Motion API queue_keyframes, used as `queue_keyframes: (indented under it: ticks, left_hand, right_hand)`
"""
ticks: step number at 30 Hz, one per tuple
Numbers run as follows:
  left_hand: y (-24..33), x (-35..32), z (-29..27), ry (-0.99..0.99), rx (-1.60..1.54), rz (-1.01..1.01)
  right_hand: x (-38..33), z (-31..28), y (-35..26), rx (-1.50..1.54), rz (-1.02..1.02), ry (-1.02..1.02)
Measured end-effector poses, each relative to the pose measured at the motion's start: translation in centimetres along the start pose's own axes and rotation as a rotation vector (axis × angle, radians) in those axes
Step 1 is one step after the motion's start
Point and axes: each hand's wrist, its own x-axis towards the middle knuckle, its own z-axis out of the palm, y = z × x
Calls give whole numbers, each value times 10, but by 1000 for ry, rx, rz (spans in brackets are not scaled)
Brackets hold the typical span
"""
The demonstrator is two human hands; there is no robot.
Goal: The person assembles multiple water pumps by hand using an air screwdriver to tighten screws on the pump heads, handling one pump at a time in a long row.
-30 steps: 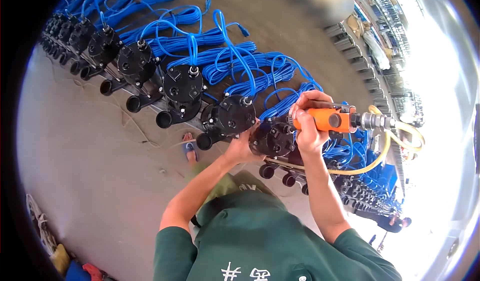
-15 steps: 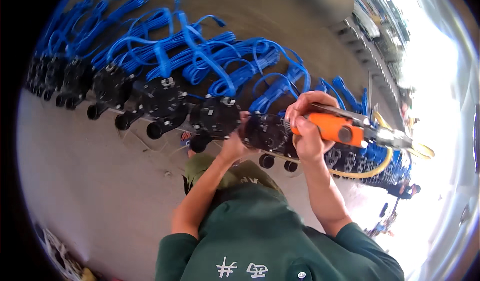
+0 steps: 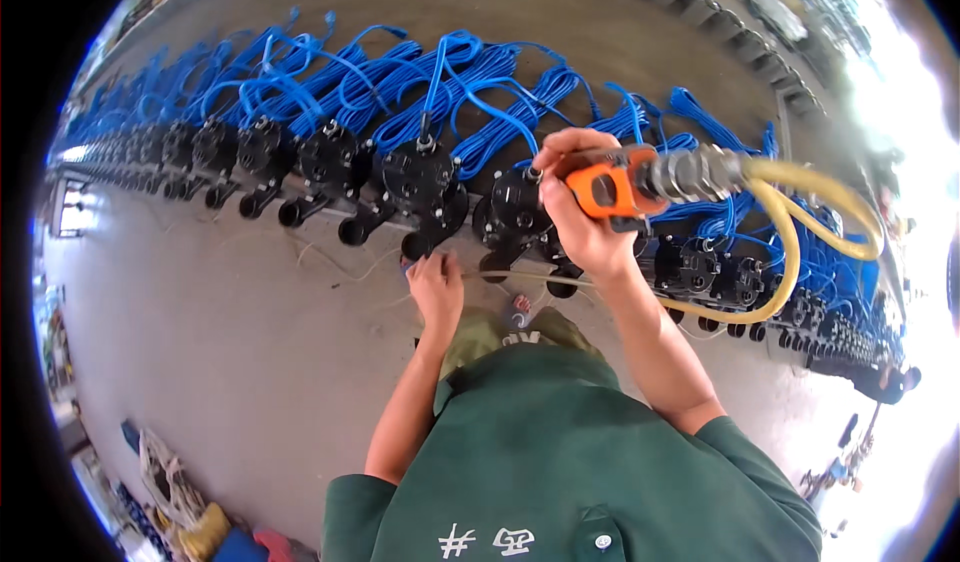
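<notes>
My right hand (image 3: 585, 202) is wrapped round an orange air tool (image 3: 612, 188). Its metal hose fitting (image 3: 690, 174) points right, and its working end is hidden. The tool is raised in front of a black pump (image 3: 515, 205) with a blue cable. Lower and to the left, my left hand (image 3: 437, 289) has its fingers bent together just below the outlet of another black pump (image 3: 415, 177). Whether those fingertips touch the outlet or pinch something small does not show.
A long row of black pumps (image 3: 265, 149) curves away to both sides. Bundled blue cables (image 3: 390, 67) lie behind them. The tool's yellow hose (image 3: 795, 252) loops at the right and runs back across my front. Piled cloth and bags (image 3: 175, 492) lie at the lower left.
My left hand has come off the pump's side and moved down and left, towards an outlet. My right hand has shifted up and left with the air tool. The whole view has swung.
</notes>
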Motion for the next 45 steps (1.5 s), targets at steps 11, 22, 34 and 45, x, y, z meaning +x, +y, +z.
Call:
queue_keyframes:
  ticks: [11, 22, 34, 45]
  left_hand:
    - [18, 17, 42, -28, -244, -8]
    - [9, 16, 43, 23, -257, 83]
    - [7, 43, 20, -188, -183, 209]
    - [231, 289, -101, -513, -138, 938]
  right_hand:
    - [-2, -1, -5, 150, -18, -153]
    - [-1, 35, 36, 233, 132, -266]
    - [15, 23, 2, 50, 163, -426]
    - [4, -47, -42, 42, -132, 356]
